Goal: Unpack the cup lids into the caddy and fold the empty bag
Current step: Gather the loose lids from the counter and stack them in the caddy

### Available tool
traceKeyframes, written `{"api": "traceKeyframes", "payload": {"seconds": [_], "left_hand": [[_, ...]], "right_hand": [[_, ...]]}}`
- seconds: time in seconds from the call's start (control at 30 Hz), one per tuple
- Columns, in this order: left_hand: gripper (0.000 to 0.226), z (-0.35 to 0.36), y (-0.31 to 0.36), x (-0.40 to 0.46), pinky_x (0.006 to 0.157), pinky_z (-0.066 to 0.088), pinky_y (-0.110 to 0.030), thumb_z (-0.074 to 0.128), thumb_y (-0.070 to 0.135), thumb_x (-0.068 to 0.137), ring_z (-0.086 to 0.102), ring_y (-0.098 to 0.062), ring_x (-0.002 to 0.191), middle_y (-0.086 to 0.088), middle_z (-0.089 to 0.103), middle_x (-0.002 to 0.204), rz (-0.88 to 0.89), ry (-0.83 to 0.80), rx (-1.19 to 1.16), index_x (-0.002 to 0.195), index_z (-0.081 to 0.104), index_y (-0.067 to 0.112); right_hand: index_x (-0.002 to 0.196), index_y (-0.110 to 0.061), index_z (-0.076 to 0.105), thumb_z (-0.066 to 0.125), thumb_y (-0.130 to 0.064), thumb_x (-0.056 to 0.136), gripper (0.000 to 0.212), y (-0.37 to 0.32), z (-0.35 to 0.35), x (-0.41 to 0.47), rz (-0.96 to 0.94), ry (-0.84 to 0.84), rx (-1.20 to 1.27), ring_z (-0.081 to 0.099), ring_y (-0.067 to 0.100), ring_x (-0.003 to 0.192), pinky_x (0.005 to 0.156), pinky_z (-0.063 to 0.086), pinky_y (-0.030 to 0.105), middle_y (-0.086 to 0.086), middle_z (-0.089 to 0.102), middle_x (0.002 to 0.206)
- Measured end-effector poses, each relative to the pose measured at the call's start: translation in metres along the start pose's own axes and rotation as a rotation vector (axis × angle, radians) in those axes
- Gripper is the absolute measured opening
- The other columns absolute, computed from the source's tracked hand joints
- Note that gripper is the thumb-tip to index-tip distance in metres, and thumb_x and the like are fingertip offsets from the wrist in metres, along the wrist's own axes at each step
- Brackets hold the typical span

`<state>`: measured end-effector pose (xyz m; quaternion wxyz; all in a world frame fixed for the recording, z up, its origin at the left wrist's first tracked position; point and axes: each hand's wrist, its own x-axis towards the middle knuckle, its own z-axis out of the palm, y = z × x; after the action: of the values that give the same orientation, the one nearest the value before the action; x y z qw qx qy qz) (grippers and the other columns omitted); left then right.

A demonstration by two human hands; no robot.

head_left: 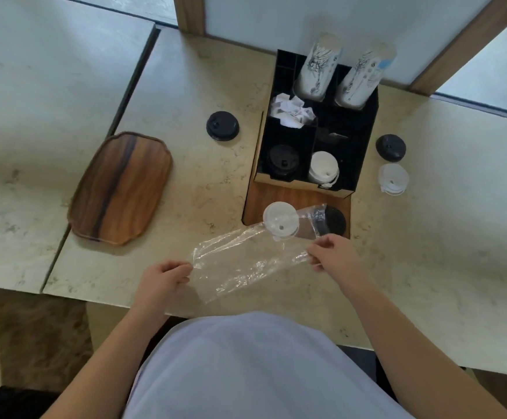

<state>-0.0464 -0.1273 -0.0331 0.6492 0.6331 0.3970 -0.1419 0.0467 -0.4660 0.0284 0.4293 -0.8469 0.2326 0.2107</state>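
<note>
A clear plastic bag (pixel 240 261) lies stretched flat on the table between my hands. My left hand (pixel 164 279) pinches its near left corner and my right hand (pixel 333 255) pinches its right edge. Just beyond the bag a white lid (pixel 279 220) and black lids (pixel 332 220) rest in front of the black caddy (pixel 364 140). In the caddy's front compartments sit a stack of black lids (pixel 282 161) and a stack of white lids (pixel 323 169). More lids lie loose on the table: black (pixel 222 126) on the left, black (pixel 390 147) and white (pixel 393 178) on the right.
A wooden tray (pixel 122 189) lies to the left of the caddy. Two stacks of paper cups (pixel 318 68) and white sachets (pixel 291 111) fill the caddy's rear compartments. The table's front edge runs just below my hands, against my body.
</note>
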Motion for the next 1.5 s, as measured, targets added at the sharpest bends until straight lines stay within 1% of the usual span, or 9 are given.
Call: {"api": "traceKeyframes", "payload": {"seconds": [0.13, 0.3, 0.5, 0.87, 1.03, 1.17, 1.3, 1.4, 1.5], "left_hand": [[0.010, -0.017, -0.010, -0.006, 0.051, 0.053, -0.021, 0.070, 0.000, 0.086, 0.067, -0.013, 0.057, -0.003, 0.072, 0.069, -0.136, -0.055, -0.258, 0.084, 0.069, 0.009], [0.010, -0.027, -0.020, -0.012, 0.066, 0.049, -0.030, 0.069, 0.002, 0.088, 0.069, -0.017, 0.063, -0.004, 0.073, 0.074, -0.159, -0.056, -0.376, 0.089, 0.066, 0.012], [0.007, -0.031, -0.027, -0.008, 0.064, 0.050, -0.030, 0.072, 0.011, 0.088, 0.071, -0.019, 0.067, -0.006, 0.074, 0.077, -0.195, 0.020, -0.431, 0.094, 0.069, 0.010], [0.012, -0.039, -0.024, -0.008, 0.064, 0.057, -0.035, 0.066, 0.012, 0.093, 0.075, -0.025, 0.069, -0.011, 0.074, 0.075, -0.221, 0.183, -0.324, 0.092, 0.070, 0.000], [0.018, -0.036, -0.021, -0.003, 0.056, 0.060, -0.030, 0.068, 0.013, 0.093, 0.076, -0.028, 0.069, -0.014, 0.075, 0.075, -0.245, 0.223, -0.327, 0.096, 0.068, -0.004], [0.025, -0.031, -0.014, -0.005, 0.068, 0.061, -0.043, 0.070, 0.024, 0.093, 0.076, -0.030, 0.066, -0.015, 0.075, 0.072, -0.242, 0.274, -0.264, 0.092, 0.067, -0.001], [0.026, -0.015, 0.002, -0.021, 0.052, 0.046, -0.035, 0.064, 0.027, 0.089, 0.051, -0.007, 0.046, -0.013, 0.061, 0.062, 0.074, 0.458, 0.236, 0.073, 0.052, 0.011], [0.023, 0.011, 0.032, -0.020, 0.052, 0.043, -0.032, 0.063, 0.022, 0.088, 0.049, -0.010, 0.051, -0.010, 0.059, 0.062, 0.238, 0.256, 0.367, 0.071, 0.052, 0.012], [0.013, 0.050, 0.064, -0.011, 0.056, 0.052, -0.032, 0.061, 0.024, 0.089, 0.063, -0.014, 0.060, -0.004, 0.067, 0.069, 0.181, -0.076, 0.322, 0.079, 0.060, 0.016]], "right_hand": [[0.088, -0.018, 0.069, 0.073, -0.019, 0.089, 0.005, -0.044, 0.019, 0.011, -0.171, 0.004, -0.070, 0.072, 0.010, 0.068, 0.066, 0.062, 0.029, 0.000, 0.074, 0.078], [0.097, -0.020, 0.065, 0.068, -0.017, 0.091, 0.007, -0.103, 0.049, 0.032, -0.321, -0.060, -0.172, 0.066, 0.017, 0.091, 0.075, 0.055, 0.031, -0.002, 0.067, 0.093], [0.112, -0.009, 0.064, 0.060, -0.012, 0.094, 0.019, -0.161, 0.093, 0.057, -0.377, -0.164, -0.266, 0.065, 0.028, 0.103, 0.092, 0.056, 0.046, 0.008, 0.067, 0.109], [0.107, -0.022, 0.062, 0.057, -0.018, 0.098, 0.011, -0.206, 0.153, 0.099, -0.359, -0.257, -0.513, 0.062, 0.024, 0.107, 0.092, 0.054, 0.038, 0.006, 0.066, 0.120], [0.149, -0.021, 0.044, 0.059, -0.020, 0.098, 0.052, -0.198, 0.154, 0.101, -0.334, -0.366, -0.397, 0.050, 0.022, 0.131, 0.108, 0.046, 0.041, 0.002, 0.050, 0.148], [0.142, -0.023, 0.051, 0.060, -0.023, 0.097, 0.046, -0.170, 0.126, 0.089, -0.380, -0.232, -0.233, 0.051, 0.009, 0.119, 0.095, 0.041, 0.027, -0.005, 0.054, 0.140], [0.125, -0.020, 0.059, 0.064, -0.021, 0.093, 0.032, -0.101, 0.076, 0.062, -0.435, -0.020, -0.335, 0.059, 0.013, 0.107, 0.089, 0.049, 0.030, -0.004, 0.059, 0.119], [0.132, -0.017, 0.054, 0.073, -0.028, 0.085, 0.052, -0.060, 0.050, 0.056, -0.390, 0.017, -0.554, 0.049, 0.026, 0.120, 0.096, 0.044, 0.040, 0.004, 0.054, 0.127], [0.145, -0.017, 0.042, 0.078, -0.049, 0.079, 0.082, -0.039, 0.045, 0.060, -0.362, -0.059, -0.756, 0.045, 0.029, 0.128, 0.101, 0.040, 0.045, 0.005, 0.051, 0.139]]}}
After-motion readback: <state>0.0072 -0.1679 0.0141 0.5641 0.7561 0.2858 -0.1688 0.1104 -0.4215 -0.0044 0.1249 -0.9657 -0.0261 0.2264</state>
